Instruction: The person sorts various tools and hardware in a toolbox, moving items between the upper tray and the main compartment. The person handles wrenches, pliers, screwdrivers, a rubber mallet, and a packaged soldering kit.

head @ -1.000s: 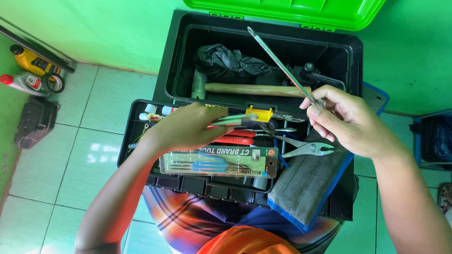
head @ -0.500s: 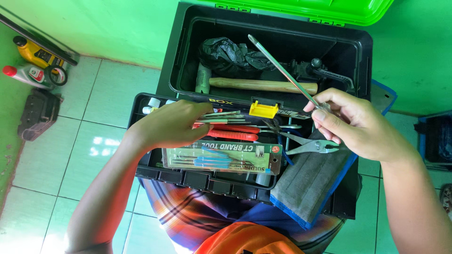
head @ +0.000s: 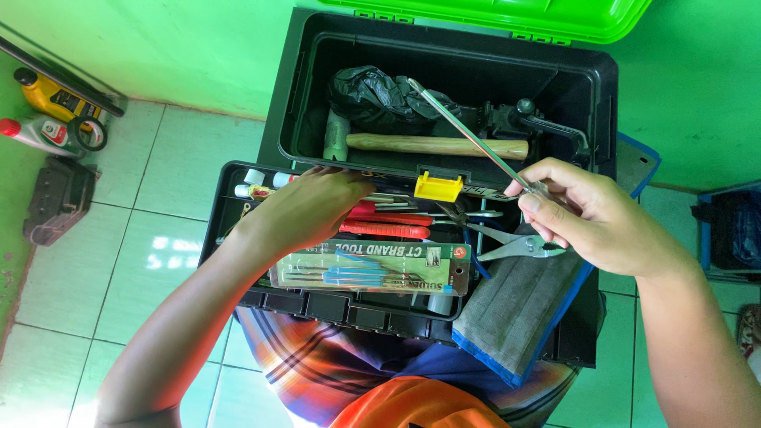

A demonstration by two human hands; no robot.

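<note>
Right hand (head: pixel 590 218) pinches the handle end of a long, thin, bright metal screwdriver (head: pixel 464 131) between thumb and fingertips; the shaft slants up and to the left, its tip over the open compartment of the black plastic toolbox (head: pixel 590 75). Left hand (head: pixel 305 208) lies palm down in the black lift-out tray (head: pixel 230 208) resting across the front of the toolbox, fingers curled over a bundle of slim metal-shafted tools (head: pixel 388 198); whether it grips them or merely rests on them cannot be told.

In the tray beside the left hand: red-handled tools (head: pixel 388 230) lying lengthwise, silver slip-joint pliers (head: pixel 515 248) with jaws towards the right, just below the right hand, and a flat clear blister pack of small tools with blue handles (head: pixel 369 268) lying across the near edge. A small yellow plastic latch (head: pixel 438 187) sits on the toolbox's front wall, between the two hands.

In the deep compartment behind: a hammer with a pale wooden handle (head: pixel 436 146) lying crosswise, a crumpled black plastic bag (head: pixel 380 95) above it, and a dark metal clamp-like tool (head: pixel 539 123) to the right. The bright green lid (head: pixel 491 16) stands open at the rear. A grey folded cloth with blue edging (head: pixel 515 309) lies over the tray's right corner. Bottles (head: pixel 47 111) stand on the pale tiled floor (head: pixel 119 261) at far left.
</note>
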